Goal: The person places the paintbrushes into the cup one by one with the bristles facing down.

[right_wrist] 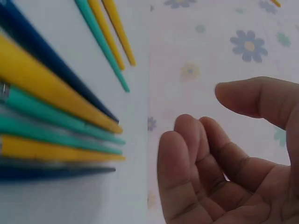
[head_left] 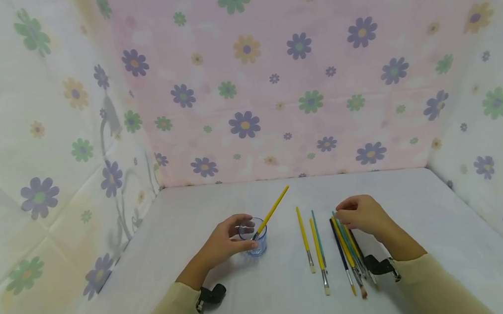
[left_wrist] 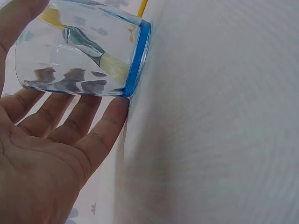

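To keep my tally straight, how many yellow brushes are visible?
5 yellow brushes: one in the glass, two between glass and bunch, two in the bunch; more may be hidden there.

Glass [head_left: 261, 246] left of the loose brushes [head_left: 340, 249]

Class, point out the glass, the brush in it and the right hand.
Glass [head_left: 261, 244]: head view, clear side wall.
Brush [head_left: 273, 210]: head view, yellow handle.
Right hand [head_left: 365, 214]: head view, back of the hand.
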`<state>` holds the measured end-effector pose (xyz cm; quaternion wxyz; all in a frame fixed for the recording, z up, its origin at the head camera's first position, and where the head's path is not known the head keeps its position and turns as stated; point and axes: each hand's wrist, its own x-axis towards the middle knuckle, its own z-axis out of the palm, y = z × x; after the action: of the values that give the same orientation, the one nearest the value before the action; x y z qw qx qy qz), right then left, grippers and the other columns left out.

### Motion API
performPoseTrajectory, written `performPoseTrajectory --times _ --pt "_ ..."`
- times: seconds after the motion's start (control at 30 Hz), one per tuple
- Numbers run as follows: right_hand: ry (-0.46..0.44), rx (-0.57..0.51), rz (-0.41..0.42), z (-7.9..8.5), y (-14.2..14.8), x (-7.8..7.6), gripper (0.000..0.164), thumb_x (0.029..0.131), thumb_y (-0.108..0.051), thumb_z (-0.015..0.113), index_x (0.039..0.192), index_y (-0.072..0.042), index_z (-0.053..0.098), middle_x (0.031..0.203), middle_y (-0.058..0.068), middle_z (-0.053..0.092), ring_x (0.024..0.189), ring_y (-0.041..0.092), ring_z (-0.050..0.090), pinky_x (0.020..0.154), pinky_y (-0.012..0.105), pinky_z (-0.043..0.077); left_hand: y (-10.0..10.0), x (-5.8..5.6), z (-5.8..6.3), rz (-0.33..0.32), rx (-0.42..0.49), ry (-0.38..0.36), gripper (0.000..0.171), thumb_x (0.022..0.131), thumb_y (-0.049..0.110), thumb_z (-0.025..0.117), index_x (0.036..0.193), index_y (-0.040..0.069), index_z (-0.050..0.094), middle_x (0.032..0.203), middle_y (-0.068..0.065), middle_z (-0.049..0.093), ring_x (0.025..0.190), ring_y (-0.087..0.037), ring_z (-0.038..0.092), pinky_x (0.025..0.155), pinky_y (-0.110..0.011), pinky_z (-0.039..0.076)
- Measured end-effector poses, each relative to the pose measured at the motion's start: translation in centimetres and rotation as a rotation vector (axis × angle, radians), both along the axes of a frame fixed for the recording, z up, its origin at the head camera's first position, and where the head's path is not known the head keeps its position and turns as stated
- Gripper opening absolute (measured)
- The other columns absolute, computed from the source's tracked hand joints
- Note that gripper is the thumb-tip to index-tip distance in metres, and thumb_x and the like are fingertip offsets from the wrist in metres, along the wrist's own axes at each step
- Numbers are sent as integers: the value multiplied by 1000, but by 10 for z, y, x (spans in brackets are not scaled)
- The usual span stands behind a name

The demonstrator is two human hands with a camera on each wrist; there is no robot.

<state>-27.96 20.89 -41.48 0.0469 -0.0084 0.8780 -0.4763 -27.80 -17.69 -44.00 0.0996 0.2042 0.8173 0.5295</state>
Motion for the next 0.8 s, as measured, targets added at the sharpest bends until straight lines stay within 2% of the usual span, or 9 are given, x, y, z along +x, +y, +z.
performPoseTrajectory --times 0.13,0.3,0.53,0.8 --pt "-45 49 -35 -4 10 -3 42 85 -35 70 112 -2 62 99 11 65 81 23 65 69 32 57 -2 -4 -6 -3 2 14 73 76 32 81 137 16 46 130 -9 57 118 -23 56 99 -46 45" --pt "-106 126 -62 -14 21 -8 36 84 -29 72 104 -1 64 91 10 65 74 19 62 64 31 56 -5 -11 -15 2 -16 28 74 74 38 81 137 21 46 129 -5 58 116 -17 57 98 -44 47" --pt "-162 200 -59 -21 30 -8 33 79 -30 75 96 -2 67 83 8 65 68 18 61 59 31 54 2 3 4 16 -12 5 71 76 29 81 136 16 46 130 -11 57 119 -25 55 100 -46 45" --pt "-240 223 -65 -26 32 -10 41 76 -31 78 98 -1 60 79 8 67 64 19 64 58 31 55 1 2 4 16 -12 4 72 75 31 81 136 16 46 130 -11 56 118 -23 55 99 -45 45"
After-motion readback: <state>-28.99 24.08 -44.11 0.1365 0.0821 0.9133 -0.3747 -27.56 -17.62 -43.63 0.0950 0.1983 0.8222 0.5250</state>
